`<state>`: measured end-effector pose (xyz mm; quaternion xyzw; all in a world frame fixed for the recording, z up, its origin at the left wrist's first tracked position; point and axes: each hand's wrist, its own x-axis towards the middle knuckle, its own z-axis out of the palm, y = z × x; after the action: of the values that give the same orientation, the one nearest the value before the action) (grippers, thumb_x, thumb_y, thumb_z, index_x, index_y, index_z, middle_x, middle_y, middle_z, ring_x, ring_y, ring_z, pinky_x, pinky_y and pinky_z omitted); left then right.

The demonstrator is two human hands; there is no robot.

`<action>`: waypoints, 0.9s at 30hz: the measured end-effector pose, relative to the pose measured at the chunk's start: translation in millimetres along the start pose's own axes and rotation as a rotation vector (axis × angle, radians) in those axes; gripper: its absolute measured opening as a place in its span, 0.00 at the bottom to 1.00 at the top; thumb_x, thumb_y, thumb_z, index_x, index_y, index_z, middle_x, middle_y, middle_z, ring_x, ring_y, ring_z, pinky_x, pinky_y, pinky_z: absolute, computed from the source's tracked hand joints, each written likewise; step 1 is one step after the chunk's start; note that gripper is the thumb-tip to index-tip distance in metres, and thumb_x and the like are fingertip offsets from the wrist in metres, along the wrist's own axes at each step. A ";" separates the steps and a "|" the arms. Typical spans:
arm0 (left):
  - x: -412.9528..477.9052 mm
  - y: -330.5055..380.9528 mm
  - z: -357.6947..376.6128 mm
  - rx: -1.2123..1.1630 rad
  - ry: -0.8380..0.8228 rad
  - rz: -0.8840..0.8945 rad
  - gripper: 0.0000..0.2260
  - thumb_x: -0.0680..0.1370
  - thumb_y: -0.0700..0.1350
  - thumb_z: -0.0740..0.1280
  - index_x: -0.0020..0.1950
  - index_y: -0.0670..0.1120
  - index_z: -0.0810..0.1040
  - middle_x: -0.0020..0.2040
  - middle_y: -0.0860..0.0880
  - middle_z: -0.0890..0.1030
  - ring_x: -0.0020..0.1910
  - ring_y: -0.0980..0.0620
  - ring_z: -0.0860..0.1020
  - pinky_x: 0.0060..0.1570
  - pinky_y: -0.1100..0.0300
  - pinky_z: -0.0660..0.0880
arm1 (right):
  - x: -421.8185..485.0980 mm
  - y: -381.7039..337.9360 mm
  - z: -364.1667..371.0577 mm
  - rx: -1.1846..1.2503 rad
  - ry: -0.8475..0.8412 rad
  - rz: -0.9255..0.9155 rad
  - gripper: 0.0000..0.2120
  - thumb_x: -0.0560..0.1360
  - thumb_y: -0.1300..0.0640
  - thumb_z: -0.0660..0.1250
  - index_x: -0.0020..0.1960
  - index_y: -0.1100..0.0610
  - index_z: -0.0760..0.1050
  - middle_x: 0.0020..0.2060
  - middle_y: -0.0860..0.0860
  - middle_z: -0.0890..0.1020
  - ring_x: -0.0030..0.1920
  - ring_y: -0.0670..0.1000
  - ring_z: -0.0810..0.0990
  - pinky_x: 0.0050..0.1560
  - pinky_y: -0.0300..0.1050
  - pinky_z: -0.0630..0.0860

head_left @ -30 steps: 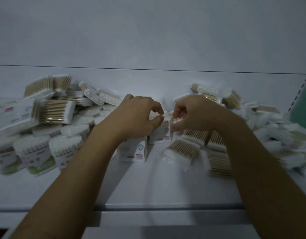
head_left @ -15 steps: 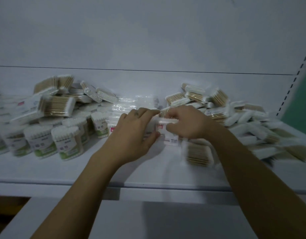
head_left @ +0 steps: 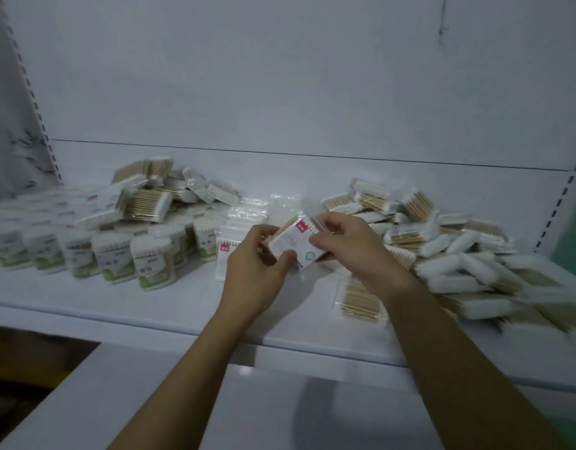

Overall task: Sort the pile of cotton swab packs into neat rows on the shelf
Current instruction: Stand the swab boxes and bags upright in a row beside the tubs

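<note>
Nearest, both forearms reach over the lower board (head_left: pixel 254 410) to the shelf (head_left: pixel 143 306). The left hand (head_left: pixel 254 267) grips the lower corner of one white pack (head_left: pixel 294 245), thumb on its face. The right hand (head_left: pixel 354 251) pinches the pack's upper end. The pack is held tilted, above the shelf and between the hands, label up. In my judgement it is being squared before it is stood beside the upright pack (head_left: pixel 224 259) just behind the left hand.

A flat pack (head_left: pixel 358 302) lies partly under the right wrist. The round tubs (head_left: pixel 150 261) stand in rows at left. The loose heap (head_left: pixel 458 254) at right remains unsorted.

The fingers behind the held pack are hidden. The label print is unreadable, and the right edge of the heap is blurred.
</note>
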<state>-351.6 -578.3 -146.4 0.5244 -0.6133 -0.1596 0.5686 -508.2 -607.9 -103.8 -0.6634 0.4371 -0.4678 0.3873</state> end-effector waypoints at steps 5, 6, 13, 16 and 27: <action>-11.4 -14.2 12.4 0.463 0.068 0.136 0.18 0.77 0.47 0.68 0.65 0.47 0.71 0.60 0.47 0.74 0.55 0.47 0.75 0.45 0.54 0.74 | 8.9 5.6 0.7 -0.507 0.127 -0.119 0.15 0.71 0.60 0.70 0.57 0.51 0.76 0.44 0.42 0.78 0.42 0.41 0.75 0.38 0.30 0.69; -12.2 -14.4 13.1 0.532 0.094 0.182 0.16 0.76 0.45 0.67 0.64 0.46 0.72 0.59 0.46 0.74 0.54 0.44 0.75 0.43 0.53 0.73 | 11.9 7.1 1.9 -0.542 0.129 -0.128 0.14 0.72 0.59 0.70 0.57 0.51 0.76 0.45 0.43 0.78 0.43 0.43 0.75 0.40 0.34 0.69; 0.6 -25.7 9.9 0.821 0.211 0.280 0.15 0.71 0.42 0.68 0.57 0.42 0.76 0.51 0.42 0.77 0.46 0.40 0.73 0.42 0.50 0.70 | 44.3 14.2 25.5 -0.680 0.074 -0.176 0.09 0.73 0.59 0.71 0.53 0.54 0.79 0.53 0.51 0.79 0.50 0.50 0.77 0.49 0.40 0.71; -6.2 -26.7 13.4 0.885 0.193 0.324 0.14 0.70 0.42 0.69 0.56 0.43 0.77 0.50 0.43 0.77 0.45 0.42 0.72 0.41 0.52 0.68 | 53.9 25.3 35.4 -0.847 0.106 -0.209 0.10 0.74 0.56 0.71 0.55 0.51 0.80 0.58 0.53 0.75 0.58 0.53 0.74 0.55 0.44 0.71; -9.8 -23.9 15.5 0.793 -0.045 0.396 0.09 0.75 0.48 0.67 0.54 0.47 0.79 0.52 0.48 0.80 0.50 0.46 0.76 0.45 0.53 0.72 | 20.8 -8.3 -2.3 -0.818 0.069 -0.213 0.21 0.73 0.51 0.72 0.65 0.48 0.75 0.58 0.48 0.78 0.58 0.50 0.76 0.60 0.50 0.73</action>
<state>-355.9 -585.9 -175.3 0.5708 -0.7279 0.1885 0.3298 -504.8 -625.1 -89.7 -0.7879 0.5283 -0.3151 0.0269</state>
